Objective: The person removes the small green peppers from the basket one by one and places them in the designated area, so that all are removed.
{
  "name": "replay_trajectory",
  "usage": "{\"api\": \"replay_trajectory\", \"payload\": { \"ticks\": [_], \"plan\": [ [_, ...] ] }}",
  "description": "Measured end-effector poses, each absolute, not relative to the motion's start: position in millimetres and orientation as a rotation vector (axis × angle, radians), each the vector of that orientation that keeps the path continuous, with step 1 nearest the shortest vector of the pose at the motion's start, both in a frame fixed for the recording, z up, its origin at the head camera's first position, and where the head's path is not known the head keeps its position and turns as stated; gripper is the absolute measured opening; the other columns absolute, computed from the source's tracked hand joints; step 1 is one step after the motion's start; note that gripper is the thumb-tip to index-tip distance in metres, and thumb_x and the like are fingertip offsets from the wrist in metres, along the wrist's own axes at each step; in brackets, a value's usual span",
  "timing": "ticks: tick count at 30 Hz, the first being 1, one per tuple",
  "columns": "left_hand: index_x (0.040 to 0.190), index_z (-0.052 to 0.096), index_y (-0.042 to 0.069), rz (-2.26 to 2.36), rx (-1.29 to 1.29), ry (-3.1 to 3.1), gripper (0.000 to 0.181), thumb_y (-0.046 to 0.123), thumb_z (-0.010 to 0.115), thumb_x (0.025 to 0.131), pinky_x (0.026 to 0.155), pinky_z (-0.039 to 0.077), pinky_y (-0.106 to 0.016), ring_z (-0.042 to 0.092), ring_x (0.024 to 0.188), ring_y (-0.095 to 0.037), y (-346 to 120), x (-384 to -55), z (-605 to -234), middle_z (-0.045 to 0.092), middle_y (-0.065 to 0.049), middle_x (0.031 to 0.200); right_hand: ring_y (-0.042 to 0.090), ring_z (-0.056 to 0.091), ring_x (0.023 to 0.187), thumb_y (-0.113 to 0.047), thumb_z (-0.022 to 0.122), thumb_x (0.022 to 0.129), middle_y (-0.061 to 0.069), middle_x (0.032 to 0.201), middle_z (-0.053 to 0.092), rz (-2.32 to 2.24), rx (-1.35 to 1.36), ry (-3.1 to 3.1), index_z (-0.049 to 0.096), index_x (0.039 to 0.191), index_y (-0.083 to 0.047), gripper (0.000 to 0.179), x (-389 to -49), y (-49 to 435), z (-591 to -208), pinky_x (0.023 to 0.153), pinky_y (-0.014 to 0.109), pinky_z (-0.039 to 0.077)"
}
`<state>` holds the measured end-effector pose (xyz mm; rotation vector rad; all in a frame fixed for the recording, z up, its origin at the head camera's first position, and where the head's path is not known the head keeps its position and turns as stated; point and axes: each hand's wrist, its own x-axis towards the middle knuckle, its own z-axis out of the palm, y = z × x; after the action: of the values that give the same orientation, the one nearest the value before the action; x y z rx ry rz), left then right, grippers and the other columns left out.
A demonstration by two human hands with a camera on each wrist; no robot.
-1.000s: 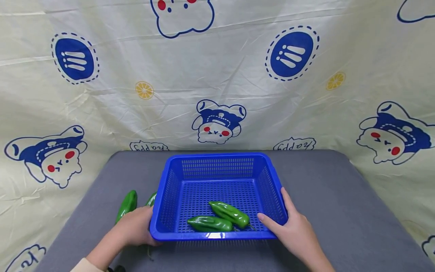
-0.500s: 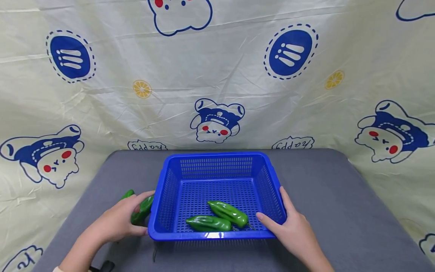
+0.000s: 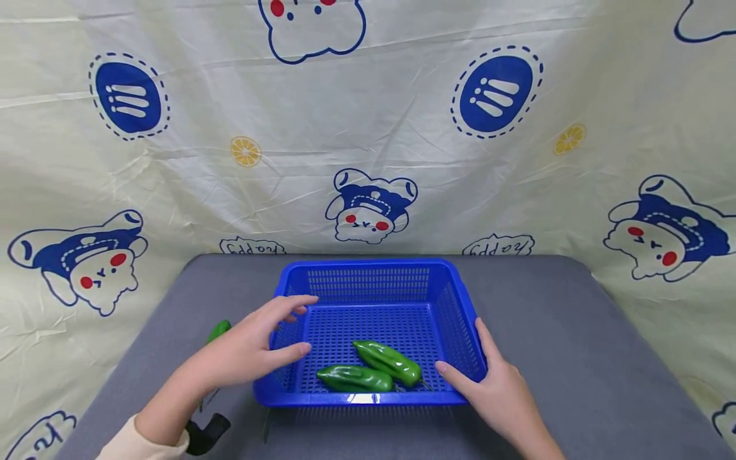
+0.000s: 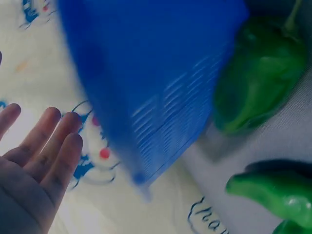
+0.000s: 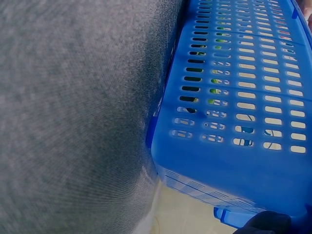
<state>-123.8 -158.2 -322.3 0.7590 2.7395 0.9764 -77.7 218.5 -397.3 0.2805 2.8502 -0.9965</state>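
My left hand (image 3: 253,348) reaches over the left rim of a blue plastic basket (image 3: 368,399), its fingers spread and holding nothing. In the left wrist view its fingers (image 4: 51,146) are apart from the basket's side. My right hand (image 3: 500,390) holds the basket's right rim, thumb inside and fingers along the outer wall. Two green peppers, one in front (image 3: 353,378) and one behind (image 3: 390,362), lie on the basket's floor. Outside, a large green pepper (image 4: 261,80) lies against the left wall, and another pepper (image 4: 273,195) lies farther left. The left hand mostly hides these from the head view.
A grey cloth covers the table (image 3: 546,332). Behind it hangs a pale printed curtain (image 3: 368,140). A black device (image 3: 208,434) sits under the left wrist. The basket's slotted wall (image 5: 243,97) fills much of the right wrist view.
My left hand has left the peppers beside the basket, moving right and up over the left rim with fingers spread. The right hand and basket have stayed in place.
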Motion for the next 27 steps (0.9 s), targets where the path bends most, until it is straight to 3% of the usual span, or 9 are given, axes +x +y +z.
{"api": "replay_trajectory", "payload": {
  "ticks": [4, 8, 18, 27],
  "plan": [
    [0.15, 0.038, 0.034, 0.876, 0.79, 2.586, 0.064, 0.044, 0.066, 0.093, 0.107, 0.044, -0.052, 0.049, 0.134, -0.022, -138, -134, -336, 0.047, 0.002, 0.148, 0.052, 0.042, 0.135, -0.079, 0.057, 0.08, 0.028, 0.157, 0.029, -1.0, 0.286, 2.845, -0.007, 0.16, -0.027, 0.115, -78, 218, -398, 0.093, 0.066, 0.044],
    [0.15, 0.039, 0.031, 0.784, 0.848, 2.526, 0.063, 0.039, 0.067, 0.094, 0.106, 0.045, -0.051, 0.05, 0.134, -0.023, -128, -141, -353, 0.051, -0.002, 0.146, 0.052, 0.042, 0.135, -0.079, 0.057, 0.08, 0.03, 0.156, 0.03, -1.004, 0.295, 2.836, -0.007, 0.16, -0.027, 0.115, -78, 218, -398, 0.094, 0.066, 0.044],
    [0.149, 0.038, 0.039, 0.611, 0.905, 2.412, 0.062, 0.039, 0.067, 0.094, 0.101, 0.048, -0.05, 0.056, 0.126, -0.025, -111, -146, -375, 0.058, -0.006, 0.136, 0.052, 0.043, 0.134, -0.079, 0.057, 0.079, 0.031, 0.154, 0.033, -1.025, 0.306, 2.833, -0.006, 0.16, -0.027, 0.115, -79, 217, -398, 0.095, 0.066, 0.044],
    [0.148, 0.041, 0.039, 0.459, 0.997, 2.286, 0.056, 0.031, 0.063, 0.097, 0.114, 0.038, -0.043, 0.046, 0.139, -0.021, -95, -156, -383, 0.049, 0.002, 0.15, 0.051, 0.042, 0.135, -0.079, 0.057, 0.08, 0.031, 0.155, 0.032, -1.044, 0.308, 2.832, -0.006, 0.16, -0.027, 0.115, -79, 217, -399, 0.096, 0.067, 0.042]
  ]
}}
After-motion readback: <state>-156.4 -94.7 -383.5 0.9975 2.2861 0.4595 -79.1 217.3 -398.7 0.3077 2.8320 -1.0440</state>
